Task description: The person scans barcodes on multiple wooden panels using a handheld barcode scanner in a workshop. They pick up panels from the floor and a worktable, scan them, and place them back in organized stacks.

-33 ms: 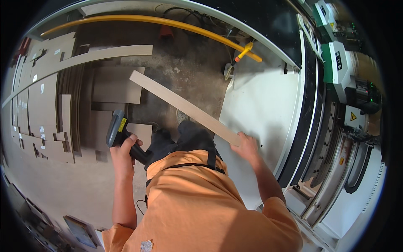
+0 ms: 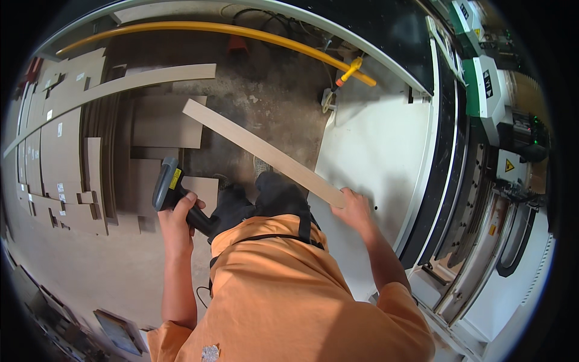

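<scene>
Now gripping scanner (image 2: 165,186), left of centre, in curled left hand (image 2: 177,222); clamping board (image 2: 263,152), mid-frame, by lower end in closed right hand (image 2: 354,210); already picked up, not yet set down

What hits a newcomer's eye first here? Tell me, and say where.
A long, pale board strip slants across the middle, its near end in the right hand. To its left, the left hand grips a grey-and-black barcode scanner. A long yellow pipe spans the top.
</scene>
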`<action>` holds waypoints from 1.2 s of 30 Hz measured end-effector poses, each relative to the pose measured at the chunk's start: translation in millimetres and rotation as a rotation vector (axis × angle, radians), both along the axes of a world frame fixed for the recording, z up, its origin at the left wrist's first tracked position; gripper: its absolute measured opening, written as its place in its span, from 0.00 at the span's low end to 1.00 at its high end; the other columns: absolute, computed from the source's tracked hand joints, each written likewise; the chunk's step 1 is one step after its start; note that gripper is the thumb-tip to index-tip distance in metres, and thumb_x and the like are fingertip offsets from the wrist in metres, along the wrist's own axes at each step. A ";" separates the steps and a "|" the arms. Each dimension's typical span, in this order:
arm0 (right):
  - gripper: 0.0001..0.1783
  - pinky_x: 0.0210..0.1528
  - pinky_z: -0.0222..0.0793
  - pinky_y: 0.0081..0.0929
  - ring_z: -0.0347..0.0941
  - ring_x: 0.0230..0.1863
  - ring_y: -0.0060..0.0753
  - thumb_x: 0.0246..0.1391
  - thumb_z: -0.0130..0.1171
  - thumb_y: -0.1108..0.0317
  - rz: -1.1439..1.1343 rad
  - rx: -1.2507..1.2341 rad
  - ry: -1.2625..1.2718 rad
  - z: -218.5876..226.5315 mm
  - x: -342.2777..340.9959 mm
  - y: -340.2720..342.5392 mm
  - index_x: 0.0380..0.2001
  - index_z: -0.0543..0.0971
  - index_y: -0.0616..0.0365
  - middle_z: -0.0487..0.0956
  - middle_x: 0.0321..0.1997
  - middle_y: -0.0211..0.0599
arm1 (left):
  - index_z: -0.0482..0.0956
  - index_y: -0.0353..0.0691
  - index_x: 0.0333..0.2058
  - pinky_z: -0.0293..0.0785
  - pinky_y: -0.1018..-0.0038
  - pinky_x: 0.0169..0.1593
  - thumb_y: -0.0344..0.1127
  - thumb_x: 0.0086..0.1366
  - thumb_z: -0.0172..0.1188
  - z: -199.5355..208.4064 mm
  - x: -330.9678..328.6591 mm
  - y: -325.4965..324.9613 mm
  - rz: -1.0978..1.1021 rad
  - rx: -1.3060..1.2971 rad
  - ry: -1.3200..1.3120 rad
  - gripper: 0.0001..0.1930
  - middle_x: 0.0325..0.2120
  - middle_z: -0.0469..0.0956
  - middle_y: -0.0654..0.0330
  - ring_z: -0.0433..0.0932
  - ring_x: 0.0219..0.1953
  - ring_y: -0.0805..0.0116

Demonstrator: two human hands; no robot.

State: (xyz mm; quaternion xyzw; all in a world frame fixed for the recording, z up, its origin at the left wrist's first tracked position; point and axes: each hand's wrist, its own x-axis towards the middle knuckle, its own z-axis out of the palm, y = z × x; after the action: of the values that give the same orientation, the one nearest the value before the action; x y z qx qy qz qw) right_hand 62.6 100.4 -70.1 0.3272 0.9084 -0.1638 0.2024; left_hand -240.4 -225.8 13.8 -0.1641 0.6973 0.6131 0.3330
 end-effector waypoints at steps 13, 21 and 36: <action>0.22 0.51 0.76 0.44 0.79 0.49 0.54 0.50 0.61 0.65 -0.031 -0.124 -0.429 -66.3 -2.6 83.0 0.49 0.76 0.63 0.80 0.50 0.52 | 0.73 0.41 0.38 0.52 0.84 0.13 0.38 0.59 0.61 2.9 50.1 70.7 -0.041 -0.086 -0.068 0.12 0.23 0.79 0.60 0.66 0.13 0.82; 0.21 0.53 0.77 0.37 0.80 0.52 0.44 0.52 0.62 0.68 0.048 -0.045 -0.600 -188.4 -9.0 130.2 0.50 0.79 0.58 0.82 0.51 0.44 | 0.74 0.41 0.38 0.52 0.84 0.13 0.38 0.59 0.61 4.4 68.5 86.0 -0.002 -0.277 -0.101 0.11 0.23 0.79 0.58 0.66 0.13 0.81; 0.22 0.62 0.58 0.50 0.63 0.65 0.48 0.63 0.50 0.62 0.397 0.215 -0.799 -251.2 52.4 194.3 0.56 0.77 0.58 0.71 0.63 0.45 | 0.76 0.39 0.34 0.56 0.84 0.13 0.35 0.58 0.61 8.7 99.5 121.6 -0.040 -0.282 -0.126 0.08 0.22 0.79 0.58 0.66 0.12 0.80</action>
State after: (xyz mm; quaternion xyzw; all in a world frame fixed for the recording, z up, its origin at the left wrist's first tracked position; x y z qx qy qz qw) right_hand 115.0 294.7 -321.3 0.2034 0.8162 0.1125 0.5289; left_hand -140.9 -104.2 22.5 -0.2334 0.7574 0.4906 0.3621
